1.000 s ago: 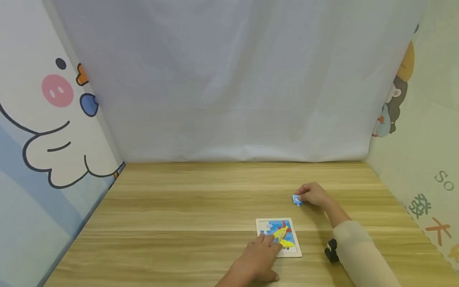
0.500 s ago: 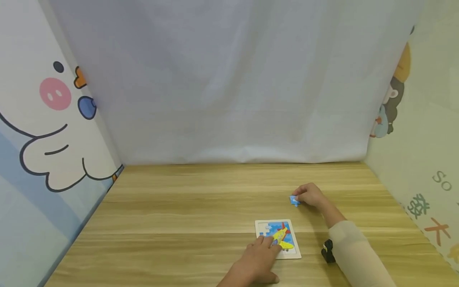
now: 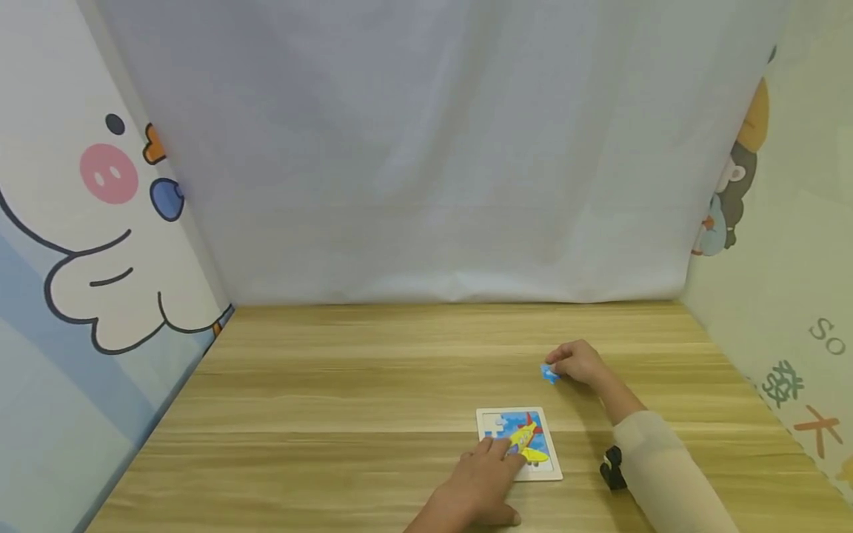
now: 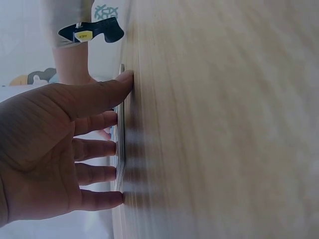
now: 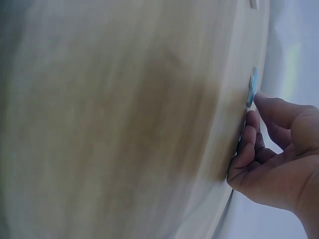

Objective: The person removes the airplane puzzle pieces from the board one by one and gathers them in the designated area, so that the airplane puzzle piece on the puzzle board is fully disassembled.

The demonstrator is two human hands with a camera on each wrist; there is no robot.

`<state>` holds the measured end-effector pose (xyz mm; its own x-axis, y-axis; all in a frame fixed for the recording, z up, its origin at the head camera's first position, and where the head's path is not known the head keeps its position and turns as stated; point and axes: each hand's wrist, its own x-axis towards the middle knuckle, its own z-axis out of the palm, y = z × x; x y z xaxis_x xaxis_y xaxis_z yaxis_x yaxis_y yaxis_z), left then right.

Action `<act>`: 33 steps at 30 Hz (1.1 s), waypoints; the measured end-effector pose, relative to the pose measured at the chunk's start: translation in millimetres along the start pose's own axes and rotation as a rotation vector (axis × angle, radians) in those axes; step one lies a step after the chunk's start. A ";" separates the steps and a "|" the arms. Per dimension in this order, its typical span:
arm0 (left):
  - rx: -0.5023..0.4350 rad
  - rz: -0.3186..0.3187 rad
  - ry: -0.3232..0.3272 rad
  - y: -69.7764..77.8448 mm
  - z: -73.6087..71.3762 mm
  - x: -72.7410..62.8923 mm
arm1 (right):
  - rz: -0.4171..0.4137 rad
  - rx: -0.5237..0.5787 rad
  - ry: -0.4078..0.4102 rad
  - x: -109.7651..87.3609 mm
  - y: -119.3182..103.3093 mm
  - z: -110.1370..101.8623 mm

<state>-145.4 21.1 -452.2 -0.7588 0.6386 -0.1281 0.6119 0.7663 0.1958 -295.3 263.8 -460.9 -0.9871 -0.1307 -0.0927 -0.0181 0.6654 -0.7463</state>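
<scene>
Near the left hand (image 3: 483, 477) lies a square jigsaw puzzle board (image 3: 538, 478) with a pale frame and a yellow airplane picture on blue. That hand rests with spread, nearly straight fingers over its lower left part, hiding some of the picture; the bare pale backing shows at the upper left. In the left wrist view the fingertips meet the thin board's edge (image 4: 121, 144). Beyond the board, the right hand (image 3: 581, 363) pinches a small blue puzzle piece (image 3: 549, 374) at the tabletop. The right wrist view shows the thumb at the end of the piece (image 5: 253, 84), other fingers curled beneath.
A wood-grain table (image 3: 346, 400) spreads around both hands. White cloth (image 3: 426, 185) hangs along its back edge, and cartoon-printed walls (image 3: 106, 296) stand at both sides. A black wrist-worn device (image 3: 613, 468) sits beside the right sleeve (image 3: 666, 470).
The blue piece has turned a little in the right hand's fingers, and the right hand has shifted slightly left. The left hand stays on the board.
</scene>
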 end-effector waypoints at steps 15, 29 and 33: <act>-0.061 0.010 0.041 -5.3 3.4 -0.1 | -0.052 0.012 0.011 -13.1 -4.2 -4.7; -0.142 -0.017 0.090 -0.7 -1.2 2.3 | -0.066 0.100 0.023 -43.7 -12.3 -8.6; -0.129 -0.027 0.062 2.9 1.2 5.3 | -0.089 0.144 -0.010 -50.0 -16.8 -1.4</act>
<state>-147.4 26.7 -453.5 -0.7893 0.6093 -0.0758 0.5603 0.7653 0.3168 -245.8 260.2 -442.8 -0.9809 -0.1925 -0.0278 -0.0820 0.5386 -0.8386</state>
